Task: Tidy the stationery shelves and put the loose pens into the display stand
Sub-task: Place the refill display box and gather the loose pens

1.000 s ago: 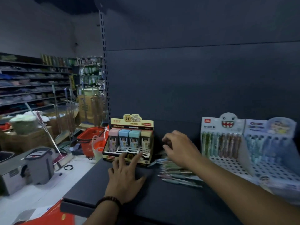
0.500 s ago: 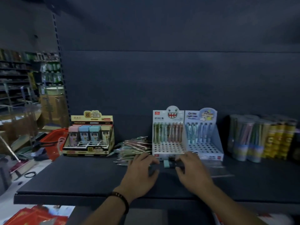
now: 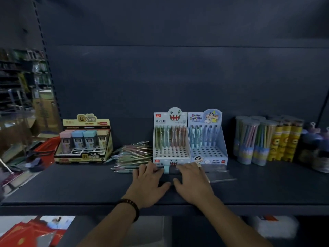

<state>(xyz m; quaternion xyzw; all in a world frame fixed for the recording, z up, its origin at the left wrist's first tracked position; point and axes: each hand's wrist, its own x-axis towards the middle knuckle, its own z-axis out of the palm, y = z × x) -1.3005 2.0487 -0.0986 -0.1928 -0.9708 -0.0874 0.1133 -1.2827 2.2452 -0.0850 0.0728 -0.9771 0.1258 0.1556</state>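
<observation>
1. Head view: left hand [image 3: 148, 180] and right hand [image 3: 193, 181] lie palm-down, side by side, on a dark item with a pale teal band [image 3: 166, 169]; whether they grip it cannot be told.
2. Loose pens [image 3: 135, 154] lie piled on the shelf [image 3: 71, 184], just left of the white display stand [image 3: 170, 152].
</observation>
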